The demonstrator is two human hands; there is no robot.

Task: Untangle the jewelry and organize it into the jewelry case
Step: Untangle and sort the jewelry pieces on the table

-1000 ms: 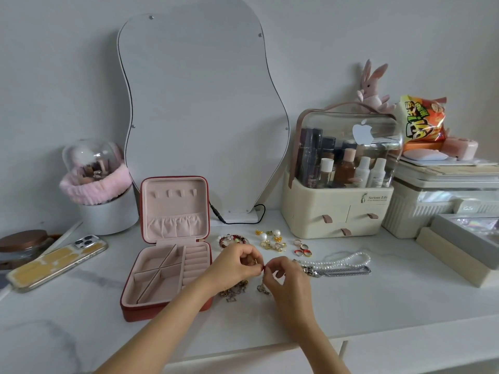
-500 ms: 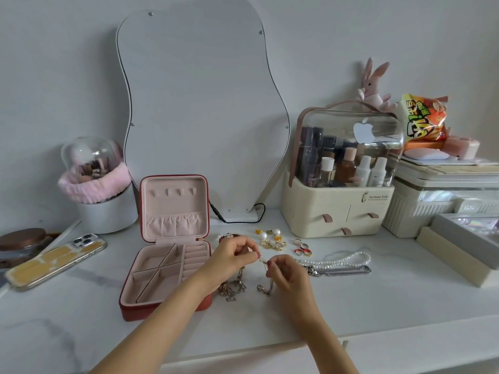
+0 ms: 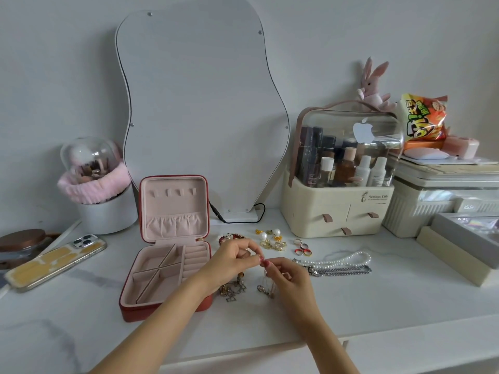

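Both hands, left (image 3: 232,261) and right (image 3: 290,278), pinch a thin chain (image 3: 266,279) just right of the open case (image 3: 167,268), its compartments bare. Behind, earrings (image 3: 271,238), rings (image 3: 302,247), necklaces (image 3: 343,265); the organizer (image 3: 337,211) holds bottles.

- Plain grey-white wall (image 3: 67,63) fills everything from nine round to three o'clock.
- White marbled countertop (image 3: 378,300) spans the lower half.
- Wavy-edged mirror (image 3: 202,117) leans at twelve.
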